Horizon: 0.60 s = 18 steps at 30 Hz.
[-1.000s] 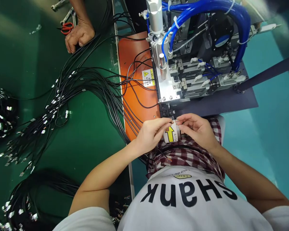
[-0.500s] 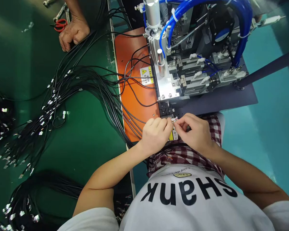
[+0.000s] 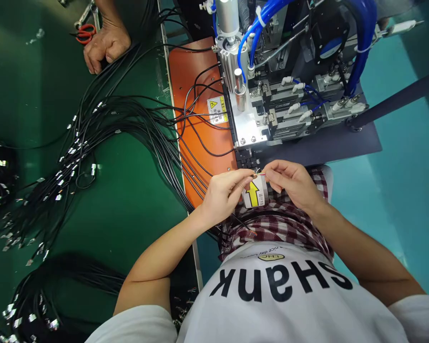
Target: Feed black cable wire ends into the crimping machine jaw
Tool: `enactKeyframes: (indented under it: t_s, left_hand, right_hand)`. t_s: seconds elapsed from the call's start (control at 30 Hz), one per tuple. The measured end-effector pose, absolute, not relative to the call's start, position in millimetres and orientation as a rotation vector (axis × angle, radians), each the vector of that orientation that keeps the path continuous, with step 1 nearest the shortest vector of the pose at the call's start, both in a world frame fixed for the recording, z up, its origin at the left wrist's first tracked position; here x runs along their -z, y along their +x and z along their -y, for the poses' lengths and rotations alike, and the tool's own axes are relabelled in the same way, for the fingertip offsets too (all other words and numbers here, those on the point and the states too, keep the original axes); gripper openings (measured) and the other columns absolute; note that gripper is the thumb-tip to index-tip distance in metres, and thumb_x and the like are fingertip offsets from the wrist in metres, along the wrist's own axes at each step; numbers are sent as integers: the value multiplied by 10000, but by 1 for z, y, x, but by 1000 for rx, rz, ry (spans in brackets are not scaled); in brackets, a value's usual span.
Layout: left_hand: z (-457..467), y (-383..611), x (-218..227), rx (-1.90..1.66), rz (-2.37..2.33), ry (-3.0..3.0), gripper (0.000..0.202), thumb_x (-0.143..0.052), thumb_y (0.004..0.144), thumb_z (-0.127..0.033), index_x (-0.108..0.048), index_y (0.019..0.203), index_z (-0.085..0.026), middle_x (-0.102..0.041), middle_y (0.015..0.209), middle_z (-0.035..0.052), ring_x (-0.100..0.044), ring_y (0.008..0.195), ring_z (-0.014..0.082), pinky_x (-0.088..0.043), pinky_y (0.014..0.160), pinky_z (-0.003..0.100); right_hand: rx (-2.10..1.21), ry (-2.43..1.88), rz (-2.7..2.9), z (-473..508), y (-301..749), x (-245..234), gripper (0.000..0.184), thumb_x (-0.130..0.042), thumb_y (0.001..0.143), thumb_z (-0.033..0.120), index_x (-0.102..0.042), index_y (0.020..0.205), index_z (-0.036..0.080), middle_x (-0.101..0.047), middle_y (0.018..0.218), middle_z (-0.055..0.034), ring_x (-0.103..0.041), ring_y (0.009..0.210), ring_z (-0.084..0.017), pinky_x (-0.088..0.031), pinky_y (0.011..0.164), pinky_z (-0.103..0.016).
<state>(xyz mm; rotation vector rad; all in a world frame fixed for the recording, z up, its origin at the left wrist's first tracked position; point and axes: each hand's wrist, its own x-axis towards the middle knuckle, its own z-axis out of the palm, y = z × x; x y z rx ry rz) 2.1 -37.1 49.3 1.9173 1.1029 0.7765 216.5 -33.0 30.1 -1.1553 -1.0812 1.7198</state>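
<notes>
"Where are the thin wires (image 3: 260, 174)?"
"Pinched in the fingers of 2 hands: left hand (image 3: 221, 193) at 9 o'clock, right hand (image 3: 293, 185) at 3. Orange plate (image 3: 219, 139) at 10 o'clock."

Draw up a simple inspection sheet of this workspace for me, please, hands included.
Surface: green tabletop, with an orange plate beside it.
Job's things: thin coloured wire ends, between the fingertips.
Clutter: red-handled tool near a co-worker's hand.
Hands: left hand and right hand both pinch the wires.
Cables: black cables spread across the tabletop; some cross the plate.
Surroundings: metal machine with blue tubes; blue-green floor.
</notes>
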Motion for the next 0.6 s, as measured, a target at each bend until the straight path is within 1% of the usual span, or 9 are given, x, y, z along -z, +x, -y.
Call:
enactKeyframes:
  t_s: [0.1, 0.2, 0.27, 0.4, 0.53, 0.6]
  left_hand:
    - [36, 2, -48, -777, -1110, 1882, 194, -513, 1016, -265, -683, 1058, -181, -684, 757, -2, -621, 672, 93, -491, 703, 225]
    - [36, 2, -48, -785, -1123, 1876, 198, -514, 1015, -277, -683, 1059, -183, -696, 760, 3, -644, 680, 103, -509, 705, 227]
    - [37, 3, -49, -800, -1132, 1910, 191, -523, 1010, -282, -681, 1056, -185, -712, 778, 10, -661, 696, 113, -519, 708, 235]
    - [41, 7, -48, -821, -1215, 1988, 166, -537, 1000, -286, -669, 995, -186, -709, 787, 13, -639, 667, 107, -500, 650, 228]
    - [46, 11, -47, -847, -1323, 1913, 148, -554, 988, -293, -634, 930, -183, -652, 716, -18, -567, 579, 78, -446, 567, 207]
    - [47, 12, -46, -869, -1350, 1848, 147, -568, 982, -301, -621, 913, -183, -633, 697, -27, -557, 567, 74, -441, 558, 204]
  right_hand:
    - [-1727, -1117, 1068, 32, 210, -26, 238, -796, 803, 435, -723, 830, 210, -637, 744, 21, -451, 537, -70, -387, 502, -235]
    - [-1689, -1142, 1115, 33, 206, -25, 263, -804, 783, 455, -719, 834, 212, -656, 747, 14, -490, 538, -82, -432, 506, -246]
    - [-1499, -1215, 1220, 37, 203, -29, 246, -780, 805, 454, -723, 841, 217, -675, 791, -8, -532, 570, -103, -457, 516, -265]
    - [-882, -1377, 1526, 47, 197, -38, 149, -707, 877, 389, -744, 831, 253, -700, 852, -49, -594, 673, -163, -500, 595, -325]
    - [-585, -1363, 1698, 53, 192, -32, 93, -673, 911, 322, -752, 890, 276, -724, 861, -52, -637, 719, -179, -510, 659, -342]
    - [-448, -1345, 1798, 55, 192, -25, 107, -668, 917, 289, -765, 963, 285, -744, 886, -51, -653, 737, -179, -490, 688, -348]
